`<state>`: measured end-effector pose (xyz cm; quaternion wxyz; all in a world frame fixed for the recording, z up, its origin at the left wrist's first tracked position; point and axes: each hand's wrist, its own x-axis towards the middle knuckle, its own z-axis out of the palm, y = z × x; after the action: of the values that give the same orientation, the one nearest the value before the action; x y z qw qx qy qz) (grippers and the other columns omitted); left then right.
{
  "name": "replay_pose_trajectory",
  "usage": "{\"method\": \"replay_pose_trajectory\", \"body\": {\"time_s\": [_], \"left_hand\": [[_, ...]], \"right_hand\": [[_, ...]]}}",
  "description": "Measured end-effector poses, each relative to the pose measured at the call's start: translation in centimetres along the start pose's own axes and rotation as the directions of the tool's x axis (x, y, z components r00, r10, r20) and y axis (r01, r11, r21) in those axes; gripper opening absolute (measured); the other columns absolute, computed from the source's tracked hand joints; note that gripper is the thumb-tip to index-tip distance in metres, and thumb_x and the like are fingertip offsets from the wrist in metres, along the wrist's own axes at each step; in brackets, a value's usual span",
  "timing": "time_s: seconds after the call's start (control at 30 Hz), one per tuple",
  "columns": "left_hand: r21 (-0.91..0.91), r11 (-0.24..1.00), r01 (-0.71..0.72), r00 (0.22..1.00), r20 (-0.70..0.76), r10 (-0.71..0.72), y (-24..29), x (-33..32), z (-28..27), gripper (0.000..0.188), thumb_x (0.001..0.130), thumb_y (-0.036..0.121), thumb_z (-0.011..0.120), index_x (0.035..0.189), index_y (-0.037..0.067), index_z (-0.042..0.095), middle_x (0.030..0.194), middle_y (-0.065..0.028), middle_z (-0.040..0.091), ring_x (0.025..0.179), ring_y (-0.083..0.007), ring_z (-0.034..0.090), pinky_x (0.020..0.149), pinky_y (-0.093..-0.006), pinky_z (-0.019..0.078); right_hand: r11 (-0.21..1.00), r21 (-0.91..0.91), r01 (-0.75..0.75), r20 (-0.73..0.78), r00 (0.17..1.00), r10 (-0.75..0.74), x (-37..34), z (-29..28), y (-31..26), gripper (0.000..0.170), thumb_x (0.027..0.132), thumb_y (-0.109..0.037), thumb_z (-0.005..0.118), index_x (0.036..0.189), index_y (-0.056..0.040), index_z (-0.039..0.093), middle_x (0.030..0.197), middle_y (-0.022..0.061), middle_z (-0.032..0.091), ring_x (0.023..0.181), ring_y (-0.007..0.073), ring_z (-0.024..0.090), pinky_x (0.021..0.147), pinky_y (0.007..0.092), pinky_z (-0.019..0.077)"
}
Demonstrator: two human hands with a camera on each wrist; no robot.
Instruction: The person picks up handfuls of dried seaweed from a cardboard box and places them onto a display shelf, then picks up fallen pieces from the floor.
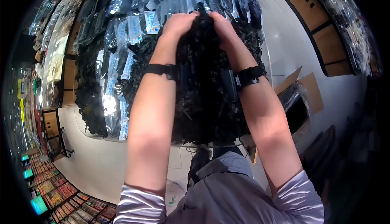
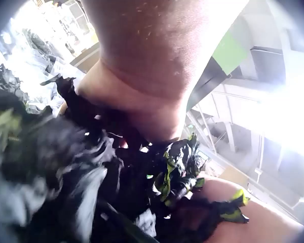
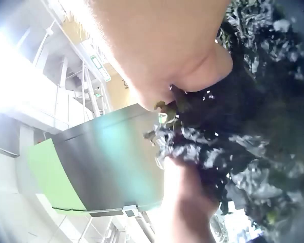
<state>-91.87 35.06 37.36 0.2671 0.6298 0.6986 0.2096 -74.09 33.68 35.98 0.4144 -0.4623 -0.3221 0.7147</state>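
Note:
Both hands grip a bunch of dark, crinkled dried seaweed point(image 1: 203, 37), raised in front of the body. In the head view, the left hand point(image 1: 180, 24) holds its upper left side, and the right hand point(image 1: 221, 25) holds the upper right, a short gap between them. Fronds hang down below the hands; most fingertips are hidden in or behind them. In the left wrist view, ruffled seaweed point(image 2: 86, 177) with some greenish edges fills the space under the hand. The right wrist view shows the right hand point(image 3: 202, 73) against the seaweed point(image 3: 253, 147), with the left arm point(image 3: 185, 202) below.
Clear plastic bags with blue-and-white labels point(image 1: 152, 22) lie across the back and left of the pile. More loose seaweed point(image 1: 91, 106) spreads at the left edge. An opened cardboard box point(image 1: 310, 92) stands on the right. Stocked shelves point(image 1: 61, 187) line the left.

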Motion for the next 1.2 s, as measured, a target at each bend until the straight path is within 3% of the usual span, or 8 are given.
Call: {"method": "replay_pose_trajectory", "body": {"time_s": [0.1,0.4,0.63,0.77,0.9,1.0,1.17,1.2], "left_hand": [[-0.135,0.991,-0.026,0.999,0.043,0.032,-2.2,0.1,-0.4,0.062,0.087,0.060,0.059,0.111,0.004,0.073,0.110,-0.0195,0.071,0.106,-0.0328,0.067,0.095,-0.0375,0.0485],[-0.178,0.980,0.094,0.979,0.193,-0.059,-1.0,-1.8,-3.4,0.055,0.088,0.048,0.072,0.120,0.003,0.071,0.112,-0.0071,0.072,0.105,-0.0149,0.063,0.095,-0.0282,0.0459],[0.521,0.852,0.045,0.997,0.035,-0.074,1.9,-2.2,-4.9,0.065,0.083,0.061,0.062,0.122,0.010,0.070,0.121,-0.0180,0.069,0.116,-0.0347,0.064,0.099,-0.0407,0.0485],[0.573,0.818,0.052,0.989,0.083,-0.121,3.8,-1.7,-4.9,0.061,0.085,0.057,0.061,0.122,0.009,0.070,0.122,-0.0176,0.068,0.116,-0.0345,0.064,0.099,-0.0411,0.0485],[0.671,0.738,0.065,0.979,0.099,-0.177,1.4,-0.7,-4.5,0.064,0.086,0.055,0.058,0.133,0.011,0.063,0.127,-0.0172,0.066,0.122,-0.0337,0.060,0.103,-0.0428,0.0463],[0.599,0.800,0.037,0.979,0.137,-0.148,-0.5,-0.4,-4.8,0.054,0.085,0.034,0.061,0.133,0.009,0.062,0.128,-0.0185,0.065,0.122,-0.0363,0.060,0.103,-0.0429,0.0463],[0.205,0.959,-0.195,0.949,0.285,0.132,-3.5,-0.8,-5.4,0.053,0.079,-0.007,0.047,0.128,0.005,0.064,0.118,-0.0169,0.070,0.110,-0.0282,0.066,0.096,-0.0349,0.0494],[0.128,0.956,-0.265,0.929,0.300,0.217,-6.7,1.0,-5.1,0.052,0.085,-0.010,0.055,0.133,0.008,0.061,0.119,-0.0106,0.067,0.099,-0.0190,0.066,0.074,-0.0297,0.0529]], "right_hand": [[0.952,-0.303,-0.035,-0.040,0.999,0.024,0.7,-1.4,-0.4,0.071,0.085,-0.038,0.061,0.150,-0.0159,0.043,0.137,0.0151,0.058,0.120,0.0297,0.056,0.093,0.0452,0.0469],[0.657,-0.731,0.183,-0.090,0.929,-0.358,-1.6,-5.5,0.6,0.059,0.082,-0.041,0.071,0.131,-0.0089,0.063,0.121,0.0182,0.069,0.113,0.0298,0.065,0.098,0.0356,0.0490],[0.701,-0.682,0.210,-0.090,0.927,-0.364,-1.9,-9.5,1.8,0.060,0.083,-0.050,0.072,0.129,-0.0112,0.065,0.112,0.0180,0.071,0.106,0.0290,0.067,0.093,0.0363,0.0511],[0.722,-0.653,0.229,-0.174,0.883,-0.437,-2.1,-13.5,2.6,0.060,0.085,-0.051,0.071,0.130,-0.0105,0.064,0.104,0.0161,0.072,0.094,0.0248,0.069,0.085,0.0345,0.0533],[0.807,-0.590,0.014,-0.255,0.945,-0.203,-3.5,-15.1,1.5,0.061,0.088,-0.052,0.068,0.131,-0.0090,0.064,0.090,0.0115,0.071,0.070,0.0196,0.067,0.069,0.0323,0.0537],[0.675,-0.704,0.222,-0.213,0.840,-0.499,-1.1,-18.6,3.5,0.062,0.091,-0.055,0.063,0.133,-0.0088,0.062,0.104,0.0138,0.071,0.085,0.0184,0.067,0.066,0.0313,0.0544],[0.855,-0.513,0.077,-0.233,0.946,-0.225,-2.8,-20.2,2.8,0.072,0.091,-0.058,0.061,0.143,-0.0095,0.052,0.129,0.0117,0.065,0.112,0.0262,0.064,0.071,0.0341,0.0578],[0.873,-0.479,0.087,-0.219,0.952,-0.215,-2.6,-20.6,3.1,0.075,0.091,-0.058,0.061,0.146,-0.0099,0.049,0.132,0.0111,0.063,0.113,0.0269,0.063,0.071,0.0352,0.0582]]}}
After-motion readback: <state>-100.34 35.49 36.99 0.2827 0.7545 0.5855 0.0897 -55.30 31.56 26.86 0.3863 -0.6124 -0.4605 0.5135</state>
